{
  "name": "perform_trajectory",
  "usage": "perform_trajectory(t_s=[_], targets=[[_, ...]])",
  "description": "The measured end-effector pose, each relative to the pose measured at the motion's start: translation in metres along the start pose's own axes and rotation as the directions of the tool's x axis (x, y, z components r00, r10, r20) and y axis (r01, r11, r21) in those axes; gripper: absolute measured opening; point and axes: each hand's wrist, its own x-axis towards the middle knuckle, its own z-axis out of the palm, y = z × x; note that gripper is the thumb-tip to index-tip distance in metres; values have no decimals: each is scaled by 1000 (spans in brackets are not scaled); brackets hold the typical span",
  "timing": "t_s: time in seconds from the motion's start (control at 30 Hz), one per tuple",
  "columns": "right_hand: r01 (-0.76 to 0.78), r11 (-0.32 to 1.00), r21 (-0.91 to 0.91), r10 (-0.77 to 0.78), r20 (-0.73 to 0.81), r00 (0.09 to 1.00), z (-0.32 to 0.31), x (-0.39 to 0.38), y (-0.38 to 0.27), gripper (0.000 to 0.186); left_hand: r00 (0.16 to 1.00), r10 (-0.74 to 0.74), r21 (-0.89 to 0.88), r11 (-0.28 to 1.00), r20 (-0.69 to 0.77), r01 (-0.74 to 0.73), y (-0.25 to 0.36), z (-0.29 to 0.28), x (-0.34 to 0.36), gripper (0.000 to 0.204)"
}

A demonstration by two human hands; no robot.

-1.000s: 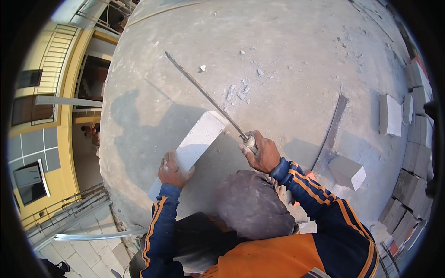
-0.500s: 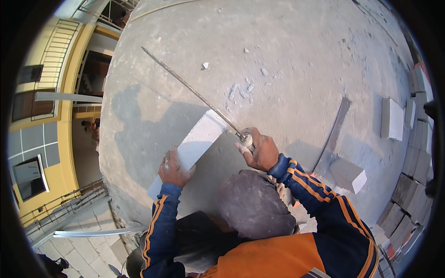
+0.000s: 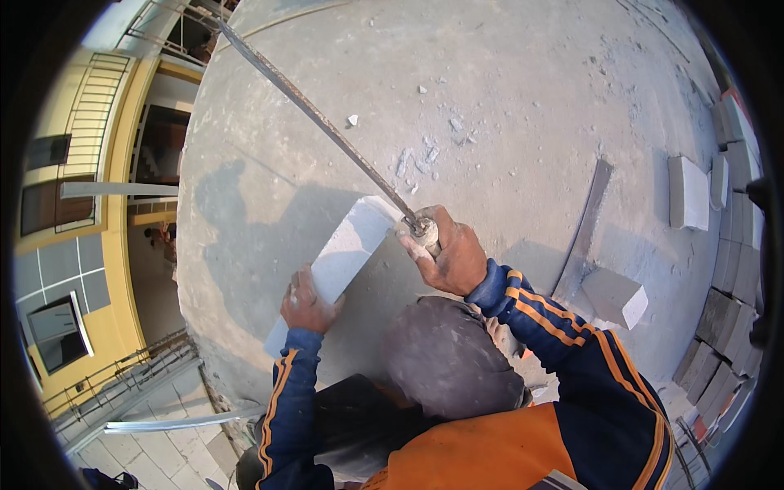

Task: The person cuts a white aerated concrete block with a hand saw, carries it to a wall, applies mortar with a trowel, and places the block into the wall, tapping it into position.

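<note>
My left hand (image 3: 309, 302) grips a long pale block (image 3: 353, 243) lying diagonally on the concrete surface (image 3: 531, 82), its lower part in shade. My right hand (image 3: 443, 251) is closed round the whitish, worn handle of a long, narrow metal blade (image 3: 317, 116), which slants up to the left with its handle end just beyond the block's upper right end. I cannot tell whether it touches the block. My dust-marked grey knee (image 3: 445, 355) is bent between my arms. To the right a flat metal strip (image 3: 581, 229) lies beside a short pale block (image 3: 612, 296).
Another block (image 3: 688, 192) stands near stacked blocks (image 3: 719, 367) along the right. Small white fragments (image 3: 408, 163) are scattered ahead. At the left the surface ends at an edge, beyond which are a yellow building (image 3: 110, 327), metal bars (image 3: 147, 367) and a small, distant person (image 3: 165, 238).
My right hand has moved slightly left and up, and the blade's tip has swung farther up and to the left. My left hand stays on the block.
</note>
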Motion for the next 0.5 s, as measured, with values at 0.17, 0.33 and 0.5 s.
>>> perform_trajectory(t_s=[0.17, 0.33, 0.5], targets=[[-125, 974, -190, 163, 198, 966, 1, 3, -2, 42, 996, 28, 16, 1000, -84, -27, 1, 2, 0, 84], [-66, 998, -8, 67, 76, 995, 0, 5, 1, 44, 999, 27, 22, 999, -47, -26, 1, 2, -1, 87], [-89, 963, -255, 147, 216, 965, 0, 7, 3, 44, 996, 27, 20, 999, -87, -25, 1, 2, 0, 85]])
